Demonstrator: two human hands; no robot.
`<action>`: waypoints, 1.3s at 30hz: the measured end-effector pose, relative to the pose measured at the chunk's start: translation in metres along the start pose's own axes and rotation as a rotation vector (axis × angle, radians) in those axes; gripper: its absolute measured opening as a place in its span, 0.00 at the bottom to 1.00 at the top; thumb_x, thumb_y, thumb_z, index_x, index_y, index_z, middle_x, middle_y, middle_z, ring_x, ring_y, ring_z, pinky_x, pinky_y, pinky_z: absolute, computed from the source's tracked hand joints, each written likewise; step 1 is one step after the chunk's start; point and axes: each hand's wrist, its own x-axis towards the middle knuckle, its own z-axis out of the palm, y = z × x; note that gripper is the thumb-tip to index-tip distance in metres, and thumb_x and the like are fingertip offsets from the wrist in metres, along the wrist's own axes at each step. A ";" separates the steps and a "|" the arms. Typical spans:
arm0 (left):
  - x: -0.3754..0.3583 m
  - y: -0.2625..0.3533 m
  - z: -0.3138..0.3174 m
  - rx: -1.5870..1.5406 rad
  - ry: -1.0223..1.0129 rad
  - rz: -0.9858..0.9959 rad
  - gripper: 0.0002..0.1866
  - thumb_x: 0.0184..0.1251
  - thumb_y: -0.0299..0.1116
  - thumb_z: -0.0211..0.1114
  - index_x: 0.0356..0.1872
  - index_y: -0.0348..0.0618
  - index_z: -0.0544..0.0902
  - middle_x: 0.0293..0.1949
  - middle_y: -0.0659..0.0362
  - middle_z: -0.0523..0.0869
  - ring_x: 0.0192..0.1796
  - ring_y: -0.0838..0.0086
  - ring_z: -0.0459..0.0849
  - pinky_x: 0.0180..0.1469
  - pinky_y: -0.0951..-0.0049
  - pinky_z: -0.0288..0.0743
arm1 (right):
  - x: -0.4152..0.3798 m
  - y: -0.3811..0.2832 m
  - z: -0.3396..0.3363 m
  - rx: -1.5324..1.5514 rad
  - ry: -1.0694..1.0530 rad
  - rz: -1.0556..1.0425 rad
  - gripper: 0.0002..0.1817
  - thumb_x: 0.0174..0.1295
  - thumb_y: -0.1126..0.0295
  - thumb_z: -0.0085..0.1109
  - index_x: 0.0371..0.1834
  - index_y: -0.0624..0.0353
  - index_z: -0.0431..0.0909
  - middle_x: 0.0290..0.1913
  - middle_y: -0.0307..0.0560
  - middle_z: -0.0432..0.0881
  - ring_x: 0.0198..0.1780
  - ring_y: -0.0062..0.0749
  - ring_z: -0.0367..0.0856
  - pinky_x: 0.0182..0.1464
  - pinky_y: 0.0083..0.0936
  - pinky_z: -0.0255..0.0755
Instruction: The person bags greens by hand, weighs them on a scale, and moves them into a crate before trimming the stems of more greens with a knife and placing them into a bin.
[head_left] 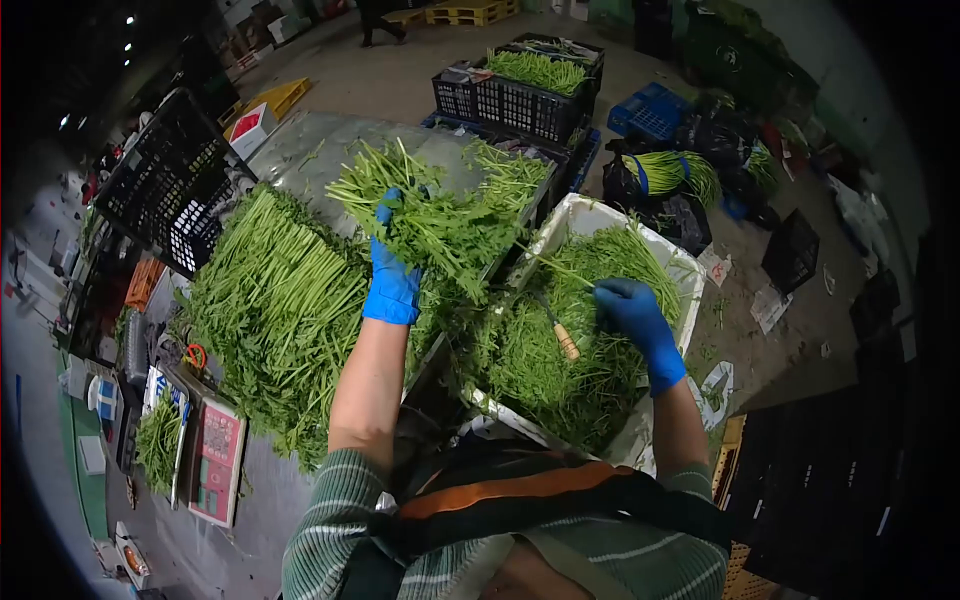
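Note:
My left hand (392,265), in a blue glove, is closed around a bunch of leafy greens (440,225), raised over the metal table. Above the white foam box (688,272), my gloved right hand (635,315) is closed, and a thin green stem (565,270) runs from its fingertips towards the bunch. Loose greens (600,375) fill the box. On them lies a tool with a wooden handle (566,341); its other end is hard to make out. Beside my left arm is a large pile of greens (285,310), stems mostly lined up.
A scale with a red-and-white panel (216,462) stands at the lower left, with some greens (160,440) beside it. Black crates (515,105) holding greens stand beyond the table. Tied bundles of stems (665,172) and a blue pallet (648,108) are at the right.

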 end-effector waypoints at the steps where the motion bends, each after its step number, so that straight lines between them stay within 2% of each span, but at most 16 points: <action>1: -0.003 0.003 0.001 0.031 0.049 -0.021 0.23 0.58 0.39 0.56 0.55 0.46 0.69 0.52 0.58 0.74 0.52 0.66 0.74 0.53 0.63 0.69 | 0.004 0.021 -0.002 -0.454 0.054 -0.084 0.24 0.51 0.57 0.58 0.44 0.68 0.74 0.37 0.53 0.80 0.37 0.38 0.79 0.39 0.30 0.71; 4: -0.015 -0.014 0.004 0.275 0.046 0.022 0.19 0.56 0.36 0.60 0.49 0.42 0.74 0.47 0.58 0.77 0.48 0.68 0.76 0.50 0.66 0.72 | 0.012 -0.022 0.005 -0.428 0.254 -0.112 0.34 0.47 0.51 0.60 0.51 0.68 0.69 0.50 0.60 0.73 0.53 0.46 0.71 0.53 0.35 0.64; 8: -0.043 -0.051 0.035 0.195 -0.214 -0.218 0.21 0.58 0.37 0.57 0.51 0.39 0.72 0.48 0.54 0.77 0.51 0.69 0.75 0.54 0.68 0.69 | 0.033 -0.087 0.059 -0.116 0.046 -0.352 0.52 0.40 0.53 0.69 0.63 0.67 0.48 0.60 0.60 0.61 0.63 0.42 0.58 0.63 0.31 0.52; 10: -0.047 -0.088 0.020 0.132 -0.138 0.107 0.26 0.60 0.46 0.54 0.56 0.40 0.67 0.52 0.55 0.74 0.52 0.67 0.74 0.56 0.66 0.68 | 0.044 -0.076 0.097 0.221 -0.075 -0.346 0.54 0.37 0.60 0.73 0.64 0.66 0.45 0.60 0.58 0.60 0.62 0.37 0.58 0.63 0.29 0.52; 14: -0.047 -0.073 0.030 0.129 -0.025 -0.138 0.34 0.59 0.61 0.46 0.57 0.43 0.66 0.51 0.56 0.74 0.51 0.68 0.75 0.53 0.66 0.69 | 0.044 -0.071 0.090 0.624 -0.142 -0.061 0.35 0.40 0.72 0.69 0.53 0.68 0.64 0.48 0.50 0.75 0.50 0.33 0.72 0.54 0.29 0.65; 17: -0.045 -0.054 0.007 0.228 0.224 -0.373 0.25 0.62 0.55 0.48 0.47 0.45 0.73 0.40 0.59 0.80 0.39 0.71 0.78 0.40 0.68 0.74 | 0.052 -0.062 0.043 -0.307 -0.111 -0.140 0.23 0.43 0.72 0.64 0.44 0.67 0.72 0.38 0.50 0.79 0.41 0.33 0.78 0.45 0.28 0.71; 19: -0.030 -0.054 -0.047 -0.035 0.228 -0.354 0.21 0.65 0.46 0.49 0.51 0.43 0.71 0.44 0.55 0.79 0.41 0.71 0.79 0.45 0.71 0.74 | 0.049 -0.064 -0.003 -0.294 -0.090 -0.292 0.21 0.50 0.67 0.60 0.45 0.67 0.71 0.40 0.53 0.78 0.41 0.34 0.77 0.46 0.26 0.70; 22: -0.059 -0.035 -0.056 0.884 -0.096 -0.476 0.23 0.63 0.44 0.52 0.53 0.39 0.70 0.45 0.54 0.78 0.48 0.69 0.77 0.50 0.71 0.70 | 0.005 0.040 -0.046 0.390 -0.027 -0.275 0.18 0.53 0.65 0.56 0.44 0.66 0.73 0.40 0.52 0.79 0.39 0.32 0.78 0.45 0.29 0.70; 24: -0.073 -0.047 -0.092 1.669 -0.466 -0.342 0.29 0.55 0.49 0.59 0.55 0.44 0.69 0.49 0.49 0.76 0.52 0.62 0.74 0.53 0.68 0.67 | 0.053 0.142 -0.032 -0.364 -0.039 -0.159 0.19 0.49 0.63 0.57 0.43 0.60 0.76 0.42 0.54 0.78 0.40 0.40 0.78 0.46 0.34 0.70; 26: -0.090 -0.026 -0.069 2.396 -0.483 0.037 0.28 0.50 0.50 0.62 0.53 0.49 0.73 0.49 0.46 0.76 0.52 0.55 0.73 0.53 0.67 0.67 | 0.037 0.108 -0.017 -0.908 -0.333 0.005 0.18 0.48 0.62 0.58 0.41 0.60 0.77 0.41 0.55 0.78 0.41 0.42 0.78 0.46 0.34 0.70; 27: -0.079 -0.015 -0.060 2.387 -0.465 0.074 0.28 0.50 0.50 0.62 0.53 0.49 0.73 0.49 0.46 0.76 0.52 0.55 0.73 0.53 0.67 0.67 | 0.048 0.073 -0.016 -1.456 -0.616 0.152 0.17 0.46 0.62 0.59 0.39 0.60 0.78 0.41 0.56 0.78 0.41 0.44 0.78 0.46 0.34 0.70; 29: -0.079 -0.003 -0.058 1.825 -0.441 -0.067 0.27 0.52 0.49 0.60 0.53 0.48 0.72 0.47 0.49 0.77 0.49 0.56 0.75 0.52 0.67 0.68 | 0.046 0.048 -0.025 -1.405 -0.440 0.165 0.16 0.45 0.61 0.60 0.34 0.61 0.79 0.40 0.56 0.79 0.41 0.46 0.77 0.46 0.34 0.70; 31: -0.077 -0.002 -0.040 1.801 -0.479 -0.102 0.26 0.52 0.48 0.60 0.52 0.47 0.73 0.46 0.51 0.78 0.46 0.58 0.77 0.49 0.68 0.70 | 0.062 0.040 -0.038 -0.703 -0.304 0.010 0.13 0.46 0.68 0.55 0.34 0.61 0.78 0.42 0.56 0.78 0.43 0.48 0.77 0.47 0.33 0.70; 35: -0.080 -0.007 0.003 1.678 -0.476 -0.081 0.24 0.56 0.41 0.61 0.53 0.44 0.72 0.51 0.51 0.75 0.54 0.63 0.73 0.56 0.71 0.65 | 0.012 0.021 0.001 -0.726 -0.034 -0.192 0.14 0.46 0.69 0.55 0.38 0.60 0.77 0.41 0.54 0.78 0.44 0.45 0.77 0.47 0.32 0.70; 37: -0.078 -0.001 0.018 1.519 -0.539 0.221 0.24 0.53 0.44 0.62 0.51 0.45 0.73 0.48 0.52 0.77 0.51 0.60 0.75 0.53 0.68 0.68 | 0.047 0.011 -0.002 -1.220 -0.329 -0.080 0.12 0.43 0.71 0.54 0.33 0.59 0.79 0.36 0.55 0.79 0.40 0.47 0.78 0.41 0.33 0.72; 39: -0.075 0.005 0.032 1.458 -0.571 0.138 0.27 0.53 0.43 0.62 0.54 0.46 0.71 0.52 0.52 0.74 0.53 0.61 0.74 0.55 0.68 0.66 | 0.063 -0.021 -0.008 -1.399 -0.542 -0.074 0.07 0.38 0.73 0.55 0.22 0.61 0.79 0.29 0.55 0.79 0.34 0.48 0.79 0.34 0.36 0.73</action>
